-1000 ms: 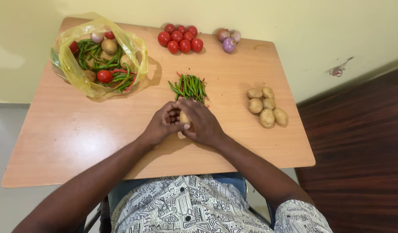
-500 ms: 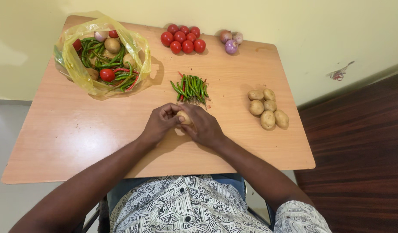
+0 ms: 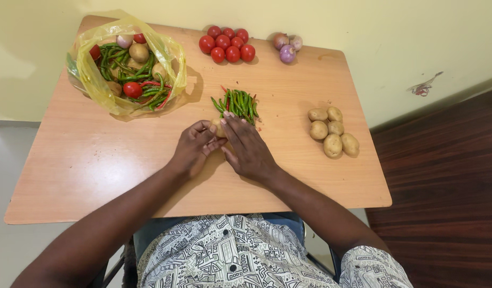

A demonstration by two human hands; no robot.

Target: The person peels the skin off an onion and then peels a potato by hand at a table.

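I saw my left hand [image 3: 194,146] and right hand [image 3: 246,146] meet near the middle of the smooth, pale wooden worktop [image 3: 96,165]. Between them sat a small, round, tan potato [image 3: 219,126], mostly hidden; the left grip was curled narrowly around it, while the right hand lay flatter, fingers [image 3: 231,121] stretched forward along its side. Whether the right hand actually gripped it, I could not tell. Just beyond the fingertips lay a bundle of slim, glossy green chillies [image 3: 237,104] with a few red ones. To the right, well apart, a heap of matte, lumpy potatoes [image 3: 332,131] sat near the worktop's right edge. At the far edge were shiny red tomatoes [image 3: 228,45] and papery purple onions [image 3: 286,46]. A crinkled yellow plastic bag [image 3: 91,80] of mixed vegetables filled the far left corner. Bare wood stretched left of my hands.
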